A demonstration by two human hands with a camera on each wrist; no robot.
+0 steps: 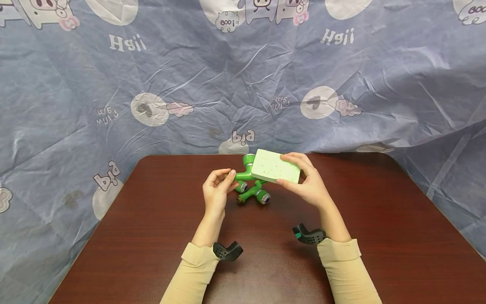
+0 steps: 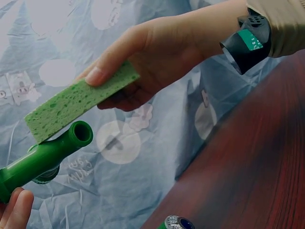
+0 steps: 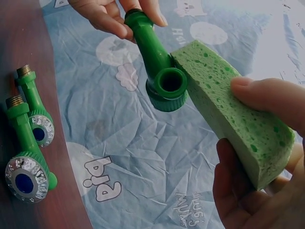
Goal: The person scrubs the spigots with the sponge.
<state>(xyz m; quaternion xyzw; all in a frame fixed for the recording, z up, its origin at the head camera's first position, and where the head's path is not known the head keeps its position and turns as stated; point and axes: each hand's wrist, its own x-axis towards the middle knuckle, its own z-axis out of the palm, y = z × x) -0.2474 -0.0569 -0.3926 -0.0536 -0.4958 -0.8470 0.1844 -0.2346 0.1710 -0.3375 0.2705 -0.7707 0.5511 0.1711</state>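
Above the table (image 1: 171,211), the left hand (image 1: 218,190) pinches a green tap (image 1: 247,172) at its left end; its long axis runs left to right, open mouth facing right. The right hand (image 1: 310,182) grips a sponge (image 1: 276,167) against it. Two more taps (image 1: 250,194) lie just below. Both forearms slant inward.

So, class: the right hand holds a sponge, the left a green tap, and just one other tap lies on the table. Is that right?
Not one: two other taps lie on the table, as the right wrist view shows. The rest is right.
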